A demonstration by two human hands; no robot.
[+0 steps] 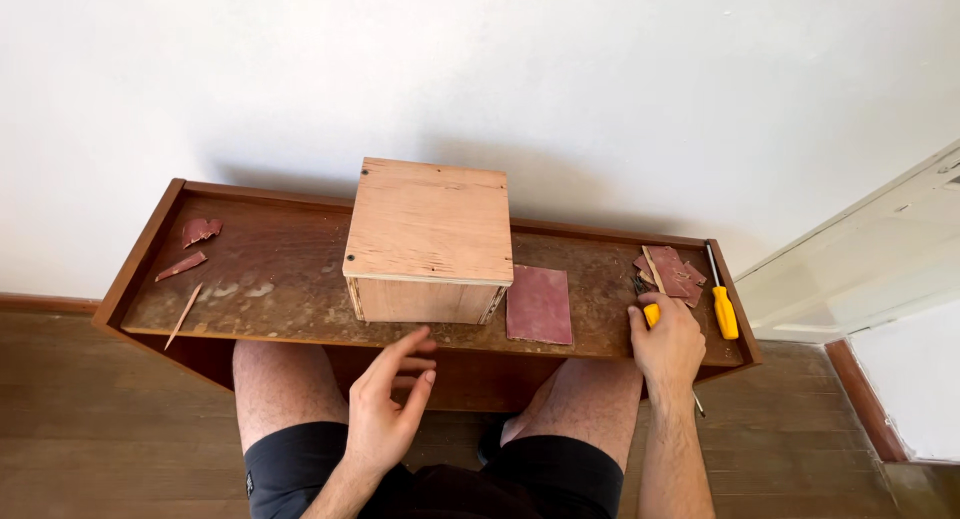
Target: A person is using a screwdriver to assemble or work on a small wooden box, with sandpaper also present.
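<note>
A plywood box (430,241) stands on a low brown wooden shelf unit (300,279). My left hand (392,399) hovers open just below the box's front, fingers apart, holding nothing. My right hand (667,344) rests on the shelf's right part, its fingers closed over a yellow-handled tool (651,313); a thin metal shaft pokes out below the wrist. A reddish sandpaper sheet (540,304) lies flat right of the box.
A yellow-handled screwdriver (720,299) and torn sandpaper pieces (670,272) lie at the shelf's right end. More sandpaper scraps (199,230) and a wood sliver (184,315) lie at the left end. White wall behind, wooden floor below, my knees under the shelf.
</note>
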